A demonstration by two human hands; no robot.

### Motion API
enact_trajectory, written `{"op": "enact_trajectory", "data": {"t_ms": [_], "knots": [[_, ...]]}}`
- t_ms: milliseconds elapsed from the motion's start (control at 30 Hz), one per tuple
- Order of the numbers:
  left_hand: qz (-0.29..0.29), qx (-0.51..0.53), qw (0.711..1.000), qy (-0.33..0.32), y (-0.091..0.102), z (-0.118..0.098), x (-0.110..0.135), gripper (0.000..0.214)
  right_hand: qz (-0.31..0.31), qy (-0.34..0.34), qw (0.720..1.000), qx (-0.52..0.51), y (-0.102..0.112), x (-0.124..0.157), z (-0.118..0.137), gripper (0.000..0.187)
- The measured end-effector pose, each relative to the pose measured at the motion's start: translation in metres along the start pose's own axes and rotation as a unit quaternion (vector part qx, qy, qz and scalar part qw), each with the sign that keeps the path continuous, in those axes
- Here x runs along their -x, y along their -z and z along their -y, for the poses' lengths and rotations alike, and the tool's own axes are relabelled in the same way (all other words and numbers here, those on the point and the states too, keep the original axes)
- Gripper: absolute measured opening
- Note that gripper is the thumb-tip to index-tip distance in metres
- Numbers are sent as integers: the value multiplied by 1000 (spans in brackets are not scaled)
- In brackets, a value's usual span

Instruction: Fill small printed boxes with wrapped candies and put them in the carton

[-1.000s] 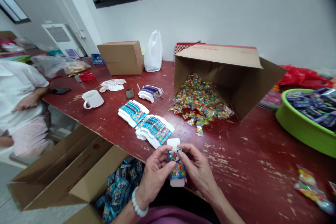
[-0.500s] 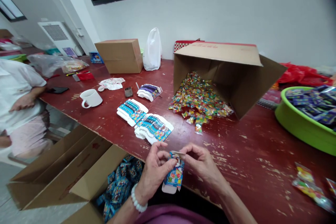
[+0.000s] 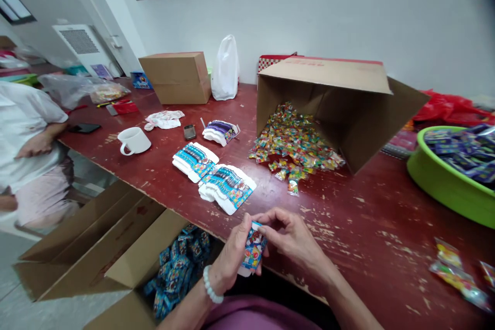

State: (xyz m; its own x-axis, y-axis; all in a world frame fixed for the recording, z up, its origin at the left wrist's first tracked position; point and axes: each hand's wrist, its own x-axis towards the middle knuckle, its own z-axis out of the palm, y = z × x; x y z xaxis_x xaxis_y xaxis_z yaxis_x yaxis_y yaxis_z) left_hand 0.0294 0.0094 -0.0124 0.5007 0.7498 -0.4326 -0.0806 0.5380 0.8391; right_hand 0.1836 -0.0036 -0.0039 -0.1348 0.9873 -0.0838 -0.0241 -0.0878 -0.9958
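Observation:
My left hand (image 3: 234, 252) is wrapped round a small blue printed carton (image 3: 254, 251), held over the table's near edge. A white flap shows at the carton's lower end. At its upper end, the thumb and fingers of my right hand (image 3: 288, 232) close on the top edge. Just beyond my hands lie a fanned stack of flat blue cartons (image 3: 228, 185) and a second blue stack (image 3: 195, 161). Small wrapped candies (image 3: 294, 144) spill from a cardboard box (image 3: 325, 75) lying on its side.
Below the table edge, at left, an open carton (image 3: 143, 252) holds many filled blue packs (image 3: 180, 270). A white mug (image 3: 133, 141) and a purple stack (image 3: 220, 132) stand farther back. At right is a green basin (image 3: 444, 185) of purple packs. A seated person (image 3: 31, 139) is at far left.
My left hand has closed further round the carton, and its thumb has moved up beside the top. The raised top flap is now folded down under my right fingers.

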Motion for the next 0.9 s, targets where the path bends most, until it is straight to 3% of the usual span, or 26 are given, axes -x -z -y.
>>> {"op": "enact_trajectory", "data": {"t_ms": [267,400,533,667,767,900], "knots": [[25,-48,998,-14,0,-6,4,73,-11,-37,991,-132,-3,-3,-8,25],[16,-59,998,-29,3,-7,4,72,1,3,997,-80,-1,2,4,20],[-1,-26,1000,-7,3,-4,3,72,34,98,994,35,-4,12,7,15],[-12,27,1000,-8,0,3,-1,61,-17,160,971,179,-5,11,-6,12],[2,68,998,-8,1,3,-5,52,-53,100,955,274,17,-8,-15,19],[-12,88,996,-23,11,1,-7,44,-249,-3,896,368,66,-44,-26,30]]}}
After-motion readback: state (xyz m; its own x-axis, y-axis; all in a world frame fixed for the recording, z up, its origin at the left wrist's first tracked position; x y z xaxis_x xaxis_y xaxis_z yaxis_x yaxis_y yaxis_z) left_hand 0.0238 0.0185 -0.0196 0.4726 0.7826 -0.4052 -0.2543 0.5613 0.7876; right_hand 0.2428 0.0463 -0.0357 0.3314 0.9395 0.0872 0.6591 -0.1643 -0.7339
